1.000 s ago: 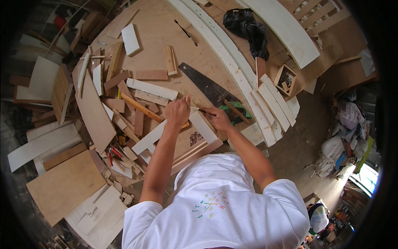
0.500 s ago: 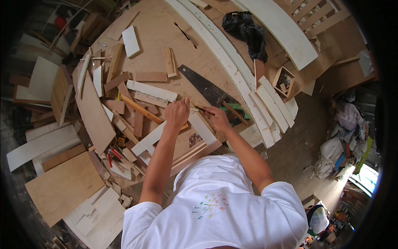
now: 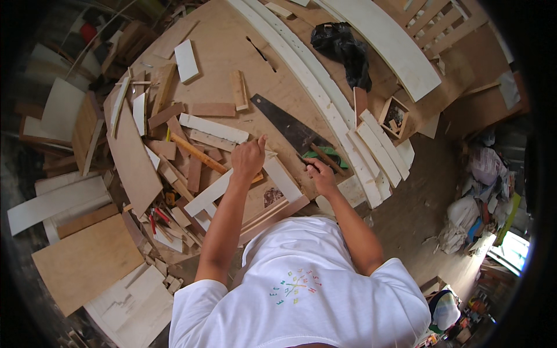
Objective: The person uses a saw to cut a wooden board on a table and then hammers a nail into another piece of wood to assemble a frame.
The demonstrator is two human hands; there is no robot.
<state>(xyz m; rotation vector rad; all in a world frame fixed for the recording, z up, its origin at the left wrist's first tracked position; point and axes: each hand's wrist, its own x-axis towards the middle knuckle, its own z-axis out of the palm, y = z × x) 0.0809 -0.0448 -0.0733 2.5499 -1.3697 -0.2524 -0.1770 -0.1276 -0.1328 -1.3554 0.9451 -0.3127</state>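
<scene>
My left hand (image 3: 248, 156) is closed at the top of a pale wooden frame (image 3: 281, 180) near my body, index tip pointing forward; exactly what it grips is hidden. To its right, my right hand (image 3: 321, 175) holds a thin dark tool (image 3: 302, 158), fingers curled around it, away from the frame's upper corner. Just beyond lie a hand saw (image 3: 278, 122), a wooden stick (image 3: 328, 155) and a green object (image 3: 313, 155). Offcuts and an orange wooden strip (image 3: 197, 149) lie left of my left hand.
Long white curved strips (image 3: 313, 81) cross the worktop (image 3: 214, 52), with a black plastic bag (image 3: 354, 52) and small wooden box (image 3: 394, 116) beyond. Red-handled pliers (image 3: 160, 214) lie among scraps at left. Boards (image 3: 87, 261) are stacked lower left; sacks (image 3: 464, 214) stand on the right.
My right hand has moved right and slightly down with the dark tool, away from my left hand, which stays in almost the same place.
</scene>
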